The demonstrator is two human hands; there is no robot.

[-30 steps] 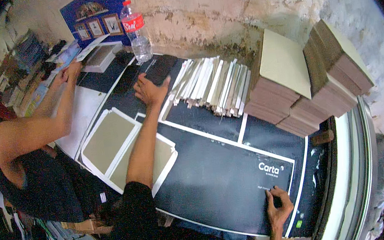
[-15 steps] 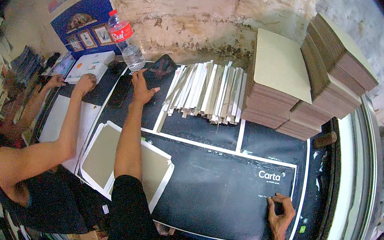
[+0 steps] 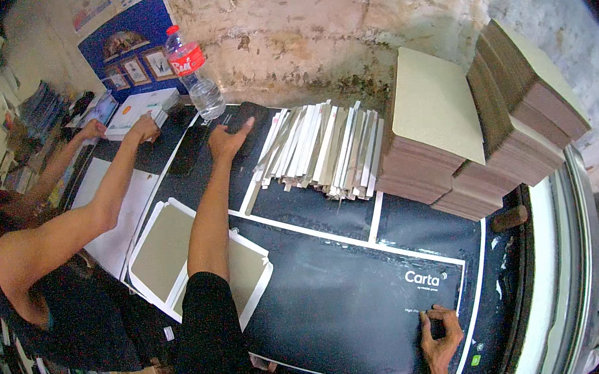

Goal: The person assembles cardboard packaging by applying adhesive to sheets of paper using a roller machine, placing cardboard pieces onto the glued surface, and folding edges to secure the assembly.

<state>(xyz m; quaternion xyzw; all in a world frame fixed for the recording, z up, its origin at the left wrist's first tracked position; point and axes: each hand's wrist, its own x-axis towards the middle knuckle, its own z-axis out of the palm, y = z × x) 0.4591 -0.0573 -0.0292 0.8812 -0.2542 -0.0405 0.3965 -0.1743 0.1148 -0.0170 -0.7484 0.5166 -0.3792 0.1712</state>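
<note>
My left hand (image 3: 228, 142) reaches far across the black table top, thumb and fingers apart. Just beyond it lies a dark, phone-like object (image 3: 254, 111), partly hidden; whether my fingers touch it I cannot tell. A clear plastic bottle (image 3: 203, 91) with a red cap and red label stands left of that hand. Low on the right, my right hand (image 3: 441, 337) rests on the black sheet (image 3: 325, 280), its thumb and fingers curled into a pinch; anything between the tips is too small to make out. Beneath my left forearm are grey boards with white folded borders (image 3: 250, 270).
Many white and grey strips (image 3: 318, 152) lie bundled in the middle back. Tall stacks of brown board (image 3: 435, 112) stand at the back right. A co-worker (image 3: 43, 268) on the left handles a white stack (image 3: 139, 111). A stained wall (image 3: 326, 29) rises behind.
My left hand has drawn slightly back and turned, its thumb pointing up and right. The dark phone-like object looks tilted differently. The co-worker's hands moved onto the white stack. My right hand barely shifted.
</note>
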